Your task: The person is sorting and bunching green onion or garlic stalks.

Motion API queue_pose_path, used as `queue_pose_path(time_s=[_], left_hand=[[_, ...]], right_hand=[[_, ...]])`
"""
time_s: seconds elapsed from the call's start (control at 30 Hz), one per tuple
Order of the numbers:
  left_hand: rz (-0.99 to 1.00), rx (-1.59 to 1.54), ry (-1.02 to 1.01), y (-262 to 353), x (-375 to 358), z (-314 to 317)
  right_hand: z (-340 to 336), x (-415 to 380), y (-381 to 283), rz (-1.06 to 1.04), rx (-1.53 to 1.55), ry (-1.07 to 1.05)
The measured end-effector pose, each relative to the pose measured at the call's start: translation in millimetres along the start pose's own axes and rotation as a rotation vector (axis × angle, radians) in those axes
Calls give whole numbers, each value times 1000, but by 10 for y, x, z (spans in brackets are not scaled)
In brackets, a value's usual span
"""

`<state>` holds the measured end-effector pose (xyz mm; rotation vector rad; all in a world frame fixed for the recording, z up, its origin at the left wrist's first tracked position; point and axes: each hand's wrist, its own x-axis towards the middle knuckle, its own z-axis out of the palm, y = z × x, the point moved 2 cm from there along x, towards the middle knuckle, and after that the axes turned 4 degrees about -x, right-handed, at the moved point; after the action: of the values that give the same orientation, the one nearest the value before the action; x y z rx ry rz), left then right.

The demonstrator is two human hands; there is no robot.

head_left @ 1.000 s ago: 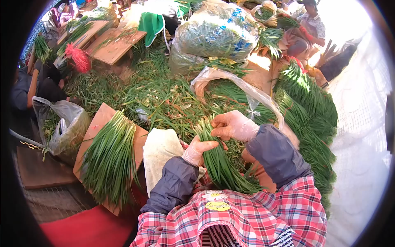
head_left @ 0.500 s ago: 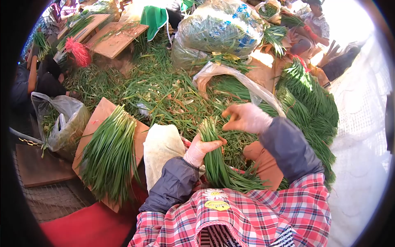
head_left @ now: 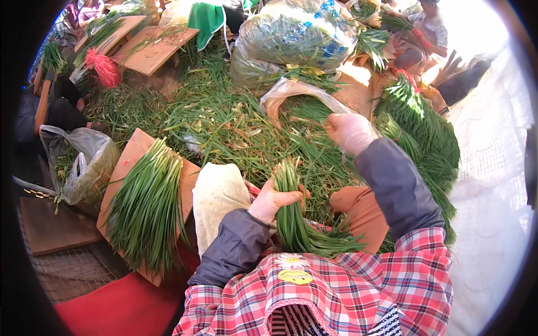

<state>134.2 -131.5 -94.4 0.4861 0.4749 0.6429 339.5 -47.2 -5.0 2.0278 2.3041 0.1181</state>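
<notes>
My left hand [head_left: 274, 200], in a thin pale glove, is wrapped round a bunch of garlic chives [head_left: 291, 218] over my lap. The pale cut ends point up and away from me, and the green leaves trail down to the right. Up and to the right of the bunch, apart from it, my right hand [head_left: 352, 133] is closed with fingers curled in. Whatever it may hold is hidden. On a brown board [head_left: 120, 176] to my left lies a fanned pile of garlic chives [head_left: 147, 204], pale ends away from me.
Loose leaves and trimmings [head_left: 224, 126] cover the ground ahead. A clear plastic bag [head_left: 98, 168] stands at the left, a large stuffed bag [head_left: 297, 36] at the back. Bundled chives [head_left: 423, 134] are heaped on the right. Other people sit at the far left and far right.
My right hand has moved up, away from the bunch and to the right, and its fingers have curled in. The left hand keeps its grip on the chives.
</notes>
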Motion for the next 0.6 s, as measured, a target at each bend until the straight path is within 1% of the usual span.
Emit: queue_pose_path(time_s=[0.03,0.1,0.17,0.23,0.27,0.3,0.33,0.37,0.4,0.47,0.5,0.53,0.57,0.6], left_hand=[[6,4,-15,-8,-7,-8],[27,17,-51,8,18,-29],[34,9,-66,43,27,38],[49,1,-63,49,93,93],[14,24,-121,51,129,69],[-12,32,-136,49,169,19],[-38,38,-150,48,199,-26],[-63,40,-165,43,209,-43],[-36,-48,-108,13,189,-18],[51,-83,-59,62,167,60],[93,-102,-33,74,158,70],[12,-44,-50,64,198,9],[29,-57,-33,53,198,1],[45,-68,-21,54,201,31]], right_hand=[[33,75,85,-29,-165,-258],[13,-45,162,-186,-85,-520],[-106,-31,-13,-297,534,-279],[-332,69,-228,-449,862,-254],[-171,84,-402,-474,832,-359],[27,45,-583,-500,801,-461],[111,-96,-734,-556,634,-534],[107,-113,-795,-607,505,-541],[-2,-71,-686,-463,823,-696],[-8,5,-580,-396,1205,-341],[-83,1,-461,-408,1129,-211],[-134,-9,-486,-491,987,-197],[-162,-27,-508,-566,846,-180],[-177,-62,-560,-651,584,-160]])
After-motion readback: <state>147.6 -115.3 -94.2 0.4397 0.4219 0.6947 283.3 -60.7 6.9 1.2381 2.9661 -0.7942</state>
